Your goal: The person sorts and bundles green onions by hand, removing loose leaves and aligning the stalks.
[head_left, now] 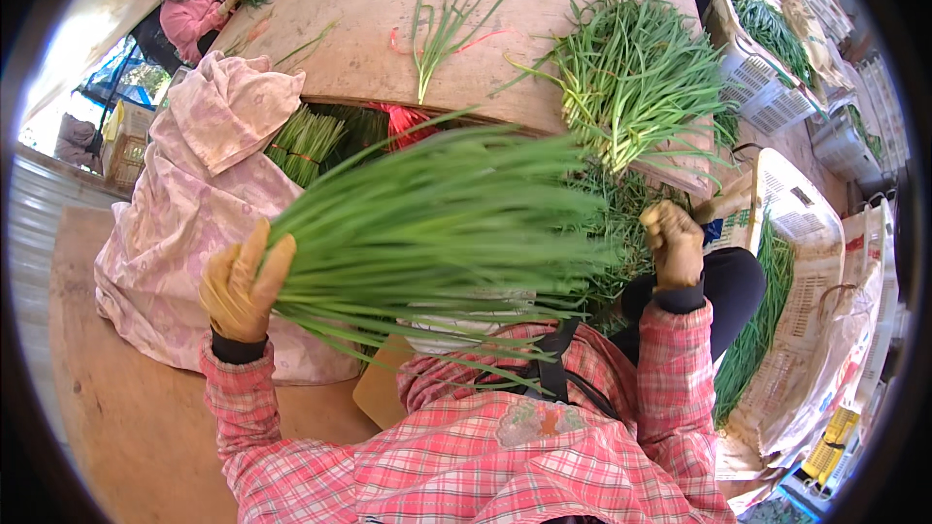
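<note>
Beyond the bunch [427, 228] — green pile [633, 73].

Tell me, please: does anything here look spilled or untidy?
Yes: loose green leaves lie tangled between the table and the right hand. They look untidy, perhaps spilled, unlike the aligned bunch in the left hand.

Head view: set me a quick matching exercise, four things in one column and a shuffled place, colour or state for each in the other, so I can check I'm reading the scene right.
Things:
1. left hand
2. right hand
3. patterned cloth
4. leafy pile

Place, colour or state:
A. curled, apart from the held green bunch
B. lying on the right part of the wooden table
C. gripping stalks at one end of the bunch
D. pink, draped in folds

Pairs: 1-C, 2-A, 3-D, 4-B
</note>
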Tool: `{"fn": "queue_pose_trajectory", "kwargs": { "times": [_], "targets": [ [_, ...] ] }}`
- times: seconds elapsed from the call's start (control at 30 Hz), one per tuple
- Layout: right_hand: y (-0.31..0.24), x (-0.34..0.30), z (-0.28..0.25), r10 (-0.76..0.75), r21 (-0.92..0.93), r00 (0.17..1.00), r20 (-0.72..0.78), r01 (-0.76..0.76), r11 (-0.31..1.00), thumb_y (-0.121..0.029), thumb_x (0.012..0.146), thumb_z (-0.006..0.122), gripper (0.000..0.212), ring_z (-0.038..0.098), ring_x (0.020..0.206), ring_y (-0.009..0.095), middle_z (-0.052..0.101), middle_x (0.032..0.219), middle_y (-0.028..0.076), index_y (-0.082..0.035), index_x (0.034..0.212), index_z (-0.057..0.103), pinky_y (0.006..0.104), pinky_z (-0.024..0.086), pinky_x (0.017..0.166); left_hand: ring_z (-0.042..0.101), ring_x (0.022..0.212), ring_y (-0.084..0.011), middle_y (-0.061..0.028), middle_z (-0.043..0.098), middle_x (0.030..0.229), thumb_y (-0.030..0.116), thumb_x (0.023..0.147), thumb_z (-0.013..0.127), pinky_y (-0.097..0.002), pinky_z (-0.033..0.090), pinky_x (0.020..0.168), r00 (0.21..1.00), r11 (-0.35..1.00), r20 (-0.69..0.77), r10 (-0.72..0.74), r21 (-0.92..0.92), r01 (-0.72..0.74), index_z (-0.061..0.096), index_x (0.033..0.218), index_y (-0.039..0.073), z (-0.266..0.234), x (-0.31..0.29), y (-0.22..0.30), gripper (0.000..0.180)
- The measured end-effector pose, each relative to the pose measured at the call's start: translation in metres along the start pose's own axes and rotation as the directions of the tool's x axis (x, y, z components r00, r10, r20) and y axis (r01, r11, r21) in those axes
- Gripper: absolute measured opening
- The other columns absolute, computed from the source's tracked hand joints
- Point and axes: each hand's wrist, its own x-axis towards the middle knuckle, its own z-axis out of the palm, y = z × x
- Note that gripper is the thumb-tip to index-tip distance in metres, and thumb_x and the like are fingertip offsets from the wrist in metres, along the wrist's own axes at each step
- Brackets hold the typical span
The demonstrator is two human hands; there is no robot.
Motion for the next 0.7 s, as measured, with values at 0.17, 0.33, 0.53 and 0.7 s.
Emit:
{"fn": "queue_pose_trajectory", "kwargs": {
  "times": [0.17,0.33,0.53,0.7],
  "targets": [
    [0.036,-0.022,-0.009,0.302,-0.315,0.942,0.148,-0.245,0.917,-0.019,0.090,0.054,0.023,0.050,0.060,0.007,0.065,0.082,0.006,0.003,0.092,0.064,0.0199,0.041,0.055,0.060,0.093,-0.0221,-0.0086,0.060,0.113,0.008,0.080,0.058,-0.0302,0.046,0.079,0.944,0.939,-0.141,-0.299,-0.221,0.264,0.056,0.119,0.009,0.047,0.043,-0.041,0.038],
    [0.045,-0.026,0.006,0.344,-0.335,0.927,0.147,-0.281,0.900,-0.014,0.089,0.052,0.022,0.049,0.060,0.007,0.064,0.084,0.008,0.004,0.095,0.062,0.0191,0.041,0.056,0.059,0.096,-0.0156,-0.0054,0.063,0.106,-0.001,0.076,0.057,-0.0273,0.045,0.082,0.749,0.585,-0.209,-0.629,-0.762,0.279,0.053,0.117,0.001,0.123,0.143,-0.081,0.042],
    [0.047,-0.033,0.006,0.381,-0.304,0.924,0.032,-0.354,0.885,-0.011,0.090,0.051,0.020,0.049,0.061,0.007,0.064,0.083,0.006,0.004,0.097,0.062,0.0193,0.043,0.058,0.062,0.073,-0.0291,-0.0151,0.065,0.081,0.011,0.066,0.061,-0.0356,0.047,0.066,0.673,0.389,0.039,-0.739,-0.791,0.472,0.060,0.095,0.005,0.222,0.242,-0.077,0.029],
    [0.039,-0.033,0.008,0.428,-0.292,0.904,-0.007,-0.412,0.863,-0.012,0.090,0.050,0.021,0.048,0.060,0.006,0.063,0.081,0.005,0.004,0.096,0.062,0.0179,0.041,0.056,0.057,0.097,-0.0373,-0.0217,0.061,0.097,0.011,0.074,0.061,-0.0416,0.044,0.081,0.680,0.376,0.317,-0.661,-0.645,0.666,0.051,0.114,0.005,0.330,0.204,-0.015,0.042]
  ]
}}
